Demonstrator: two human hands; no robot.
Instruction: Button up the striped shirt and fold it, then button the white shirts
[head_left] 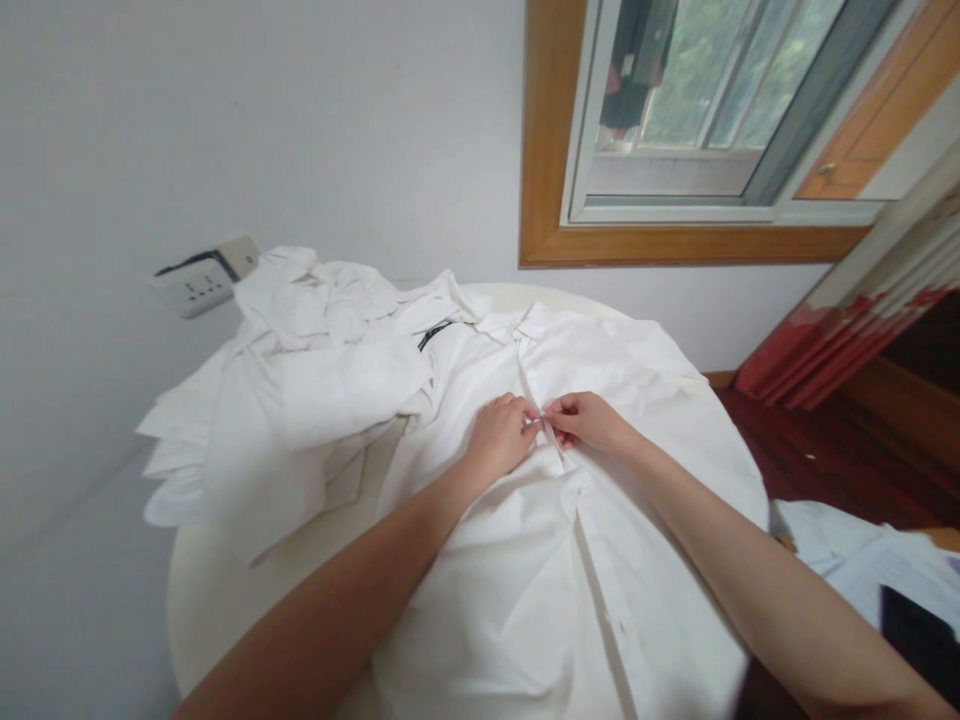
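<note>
A white button-up shirt (637,380) lies spread front up, its collar toward the wall. The front edges meet near the collar and part lower down, leaving a narrow gap. At the middle of the front, my left hand (504,435) pinches one edge between thumb and fingers. Close against it, my right hand (589,420) pinches the other edge, fingertips almost touching those of the left. Whatever button sits between the fingertips is too small and covered to make out. Small buttons show faintly along the lower front edge.
A pile of white shirts (330,390) rests left of the spread shirt on the round white table (225,600). A wall socket (196,285) is behind the pile. Papers and a dark flat object (919,630) lie at lower right. A wood-framed window (551,240) and curtain (825,330) stand beyond.
</note>
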